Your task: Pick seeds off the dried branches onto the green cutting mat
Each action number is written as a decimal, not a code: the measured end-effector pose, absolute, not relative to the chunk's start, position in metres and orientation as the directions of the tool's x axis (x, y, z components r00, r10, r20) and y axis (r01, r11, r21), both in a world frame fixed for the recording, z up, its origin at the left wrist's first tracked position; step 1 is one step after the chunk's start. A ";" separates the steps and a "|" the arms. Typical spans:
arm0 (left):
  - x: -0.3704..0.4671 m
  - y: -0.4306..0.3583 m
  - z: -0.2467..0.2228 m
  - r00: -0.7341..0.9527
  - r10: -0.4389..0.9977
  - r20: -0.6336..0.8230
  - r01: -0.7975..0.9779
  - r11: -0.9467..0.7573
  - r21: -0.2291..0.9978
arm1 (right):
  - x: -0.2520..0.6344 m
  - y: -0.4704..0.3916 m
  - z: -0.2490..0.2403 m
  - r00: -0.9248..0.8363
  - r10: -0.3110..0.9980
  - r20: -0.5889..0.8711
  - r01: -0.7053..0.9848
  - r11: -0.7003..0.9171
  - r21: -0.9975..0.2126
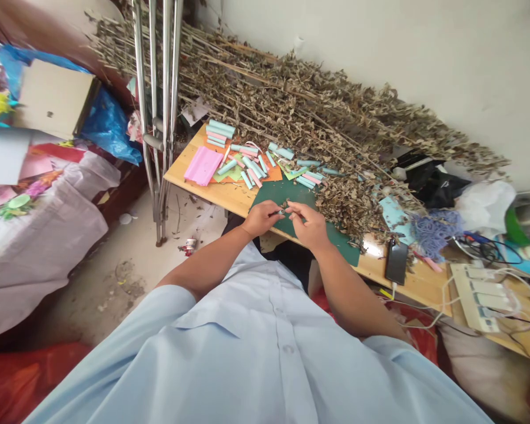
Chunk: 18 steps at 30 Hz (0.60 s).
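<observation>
My left hand [263, 219] is closed on a small pale blue paper roll [281, 212], with only its end showing between the fingers. Just to the right, my right hand [310, 226] has its thumb and fingertips drawn together by that end; whether they pinch a bit of dried leaf is too small to tell. Both hands are over the front edge of a dark green mat [282, 191]. Crumbled dried leaves [344, 203] lie in a heap on the mat's right side. Behind the hands, several blue and pink paper rolls [254, 168] lie on coloured sheets.
Pink paper [203, 166] lies at the table's [181, 171] left end. Long dried leafy stalks [291, 88] cover the back along the wall. Metal crutches [159, 118] stand at the left. A phone [396, 261] on a cable and a power strip [474, 294] are at the right.
</observation>
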<state>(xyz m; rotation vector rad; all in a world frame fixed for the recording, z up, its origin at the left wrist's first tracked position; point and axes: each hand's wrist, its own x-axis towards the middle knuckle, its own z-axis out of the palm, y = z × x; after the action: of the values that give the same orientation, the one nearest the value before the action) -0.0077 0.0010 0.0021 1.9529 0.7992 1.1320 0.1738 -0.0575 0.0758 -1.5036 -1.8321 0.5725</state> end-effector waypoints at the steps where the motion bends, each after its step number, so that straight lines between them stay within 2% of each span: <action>1: -0.008 0.001 0.002 0.422 0.794 0.438 0.154 -0.539 0.828 | 0.173 -0.058 0.077 -0.137 0.959 0.246 0.690 0.271 -0.671; 4: -0.008 0.001 0.002 0.423 0.798 0.429 0.152 -0.530 0.834 | 0.169 -0.059 0.080 -0.261 0.931 0.254 0.767 0.360 -0.531; 8: -0.008 0.000 0.003 0.412 0.799 0.439 0.147 -0.533 0.833 | 0.164 -0.057 0.082 -0.306 0.933 0.188 0.839 0.358 -0.409; 11: -0.008 0.000 0.002 0.395 0.798 0.454 0.134 -0.539 0.831 | 0.169 -0.053 0.080 -0.254 0.940 0.229 0.808 0.336 -0.484; 14: -0.007 0.001 0.001 0.385 0.799 0.462 0.136 -0.544 0.828 | 0.183 -0.046 0.072 -0.077 0.953 0.291 0.769 0.243 -0.591; 16: -0.007 0.002 0.000 0.385 0.802 0.457 0.157 -0.544 0.824 | 0.190 -0.041 0.064 -0.020 0.965 0.260 0.774 0.180 -0.608; 18: -0.007 0.002 0.001 0.388 0.804 0.450 0.172 -0.543 0.822 | 0.190 -0.037 0.056 -0.041 0.982 0.185 0.789 0.145 -0.598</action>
<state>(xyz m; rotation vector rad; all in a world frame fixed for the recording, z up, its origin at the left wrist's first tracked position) -0.0068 0.0020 0.0009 1.9540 0.8369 1.1613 0.1905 -0.0375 0.0558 -1.6888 -1.8751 0.4541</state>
